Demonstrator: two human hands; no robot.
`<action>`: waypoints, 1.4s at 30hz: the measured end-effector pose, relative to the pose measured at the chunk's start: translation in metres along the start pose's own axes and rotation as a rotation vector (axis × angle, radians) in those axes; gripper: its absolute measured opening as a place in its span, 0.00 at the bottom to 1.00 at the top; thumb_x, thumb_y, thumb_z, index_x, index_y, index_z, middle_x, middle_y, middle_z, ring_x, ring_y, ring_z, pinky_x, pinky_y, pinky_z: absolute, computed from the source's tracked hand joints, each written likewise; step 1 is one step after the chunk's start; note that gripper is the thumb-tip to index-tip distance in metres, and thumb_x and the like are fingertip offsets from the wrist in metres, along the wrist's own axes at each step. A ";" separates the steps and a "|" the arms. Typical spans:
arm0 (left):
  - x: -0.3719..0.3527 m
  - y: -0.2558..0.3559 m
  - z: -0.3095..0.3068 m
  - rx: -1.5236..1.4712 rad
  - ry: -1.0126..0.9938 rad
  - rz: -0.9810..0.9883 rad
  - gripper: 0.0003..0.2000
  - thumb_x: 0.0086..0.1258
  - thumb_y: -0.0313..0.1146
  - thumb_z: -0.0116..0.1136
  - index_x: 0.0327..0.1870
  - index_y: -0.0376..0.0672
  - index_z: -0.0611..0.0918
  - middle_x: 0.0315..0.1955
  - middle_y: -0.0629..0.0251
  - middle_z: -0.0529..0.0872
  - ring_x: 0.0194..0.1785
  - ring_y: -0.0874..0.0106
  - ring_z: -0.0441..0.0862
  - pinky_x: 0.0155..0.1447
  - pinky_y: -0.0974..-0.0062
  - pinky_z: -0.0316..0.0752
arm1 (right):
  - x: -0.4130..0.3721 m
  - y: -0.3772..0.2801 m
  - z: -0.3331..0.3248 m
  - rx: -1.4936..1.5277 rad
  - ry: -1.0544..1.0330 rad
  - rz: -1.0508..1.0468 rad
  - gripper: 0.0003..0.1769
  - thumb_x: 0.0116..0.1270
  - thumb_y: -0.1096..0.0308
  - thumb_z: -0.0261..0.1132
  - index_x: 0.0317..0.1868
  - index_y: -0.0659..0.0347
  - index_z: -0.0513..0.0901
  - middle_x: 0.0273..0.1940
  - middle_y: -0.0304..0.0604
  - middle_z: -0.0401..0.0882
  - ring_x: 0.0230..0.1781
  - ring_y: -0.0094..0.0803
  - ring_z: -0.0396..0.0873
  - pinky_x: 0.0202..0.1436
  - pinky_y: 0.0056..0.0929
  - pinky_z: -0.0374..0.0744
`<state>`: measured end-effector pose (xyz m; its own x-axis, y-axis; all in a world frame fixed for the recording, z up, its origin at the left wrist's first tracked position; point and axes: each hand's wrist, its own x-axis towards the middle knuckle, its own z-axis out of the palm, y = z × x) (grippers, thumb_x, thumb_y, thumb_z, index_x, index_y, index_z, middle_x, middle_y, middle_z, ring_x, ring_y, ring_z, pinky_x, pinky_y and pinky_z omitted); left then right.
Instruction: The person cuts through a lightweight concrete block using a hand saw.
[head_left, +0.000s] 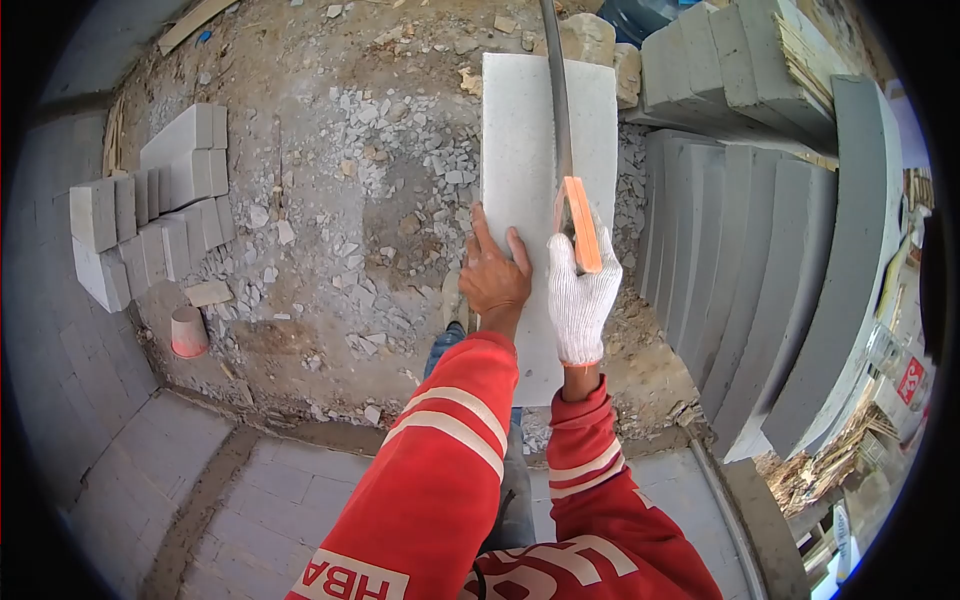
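A long pale block (518,130) lies lengthwise in front of me, upper middle of the view. My bare left hand (495,272) rests on its left edge, fingers spread, holding nothing. My right hand (585,290), in a white knitted glove, is wrapped round the orange handle of a saw (580,225). The saw's long dark blade runs away from me over the block, right of its centre line, and passes out at the top edge. Whether its teeth are in the block cannot be made out.
Large grey blocks (745,270) stand in rows close on the right. Smaller cut blocks (165,235) are stacked at the left, above a pinkish bucket (188,332). Broken pieces litter the dirt ground (330,250). Low block walls (270,500) border the near side.
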<state>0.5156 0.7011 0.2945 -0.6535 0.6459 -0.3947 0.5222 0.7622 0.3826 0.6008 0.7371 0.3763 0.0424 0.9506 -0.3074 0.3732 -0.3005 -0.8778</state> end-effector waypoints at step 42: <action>0.000 0.004 0.002 0.052 0.062 0.057 0.32 0.81 0.50 0.46 0.82 0.48 0.60 0.54 0.42 0.86 0.47 0.43 0.90 0.50 0.47 0.84 | -0.078 0.047 -0.007 -0.200 0.052 -0.055 0.29 0.67 0.72 0.71 0.68 0.69 0.78 0.53 0.56 0.87 0.45 0.52 0.90 0.47 0.36 0.86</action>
<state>0.5188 0.7045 0.2944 -0.6538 0.6853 -0.3207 0.5860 0.7267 0.3585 0.6212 0.6498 0.3617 0.0626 0.9695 -0.2371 0.5526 -0.2315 -0.8007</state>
